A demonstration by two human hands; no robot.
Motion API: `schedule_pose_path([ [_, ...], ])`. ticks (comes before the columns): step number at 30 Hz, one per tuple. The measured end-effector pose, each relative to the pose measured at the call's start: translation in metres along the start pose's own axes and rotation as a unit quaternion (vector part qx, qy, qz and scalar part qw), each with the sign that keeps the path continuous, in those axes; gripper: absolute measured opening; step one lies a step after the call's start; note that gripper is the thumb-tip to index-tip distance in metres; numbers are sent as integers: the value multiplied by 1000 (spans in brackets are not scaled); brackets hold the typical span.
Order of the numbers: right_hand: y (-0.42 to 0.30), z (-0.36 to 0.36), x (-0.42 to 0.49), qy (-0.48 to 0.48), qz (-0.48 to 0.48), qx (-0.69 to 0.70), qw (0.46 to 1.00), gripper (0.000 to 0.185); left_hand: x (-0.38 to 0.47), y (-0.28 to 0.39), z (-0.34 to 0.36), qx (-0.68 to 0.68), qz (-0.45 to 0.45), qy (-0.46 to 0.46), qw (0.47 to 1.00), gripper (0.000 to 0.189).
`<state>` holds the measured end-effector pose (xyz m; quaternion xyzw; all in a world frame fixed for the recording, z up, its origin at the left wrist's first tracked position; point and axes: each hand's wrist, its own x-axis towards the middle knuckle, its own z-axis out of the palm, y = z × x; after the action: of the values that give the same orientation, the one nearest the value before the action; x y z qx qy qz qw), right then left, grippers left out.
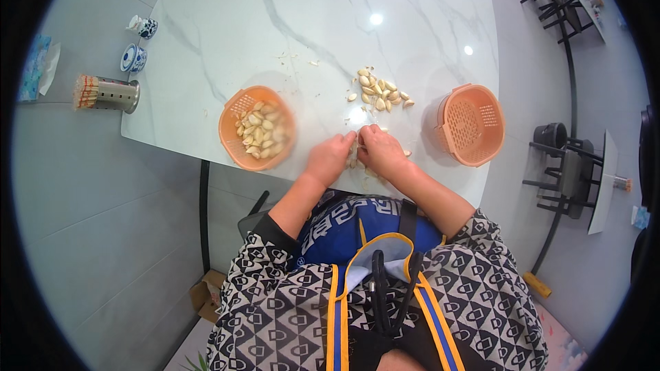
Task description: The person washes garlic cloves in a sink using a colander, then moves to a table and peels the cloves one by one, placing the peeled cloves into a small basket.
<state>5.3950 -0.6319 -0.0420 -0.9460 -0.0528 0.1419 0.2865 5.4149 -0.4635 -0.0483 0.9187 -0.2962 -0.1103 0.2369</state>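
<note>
My left hand and my right hand meet over the near part of the marble-patterned table, fingertips bent towards each other. Whatever lies between the fingers is too small and covered to make out. Just beyond my hands is a loose pile of garlic cloves, with more cloves and bits of skin partly hidden under my right hand. An orange plastic basket to the left holds many pale garlic cloves. On the right stands another orange perforated basket with no cloves seen inside.
Along the left table edge stand a metal perforated holder with chopsticks, a blue-and-white lidded jar and a small blue-and-white pot. Garlic skin scraps lie mid-table. Dark chairs stand by another table at right.
</note>
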Motion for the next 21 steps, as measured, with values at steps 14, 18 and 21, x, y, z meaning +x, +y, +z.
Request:
schedule_pose_path([
  [14, 7, -2, -8, 69, 7, 24, 997, 16, 7, 2, -8, -495, -250, 9, 832, 13],
  [18, 16, -1, -8, 120, -39, -5, 992, 13, -6, 8, -44, -707, -283, -42, 646, 14],
  [21, 20, -2, -9, 166, -18, 5, 986, 12, -16, 15, -71, -683, -277, -5, 676, 15],
])
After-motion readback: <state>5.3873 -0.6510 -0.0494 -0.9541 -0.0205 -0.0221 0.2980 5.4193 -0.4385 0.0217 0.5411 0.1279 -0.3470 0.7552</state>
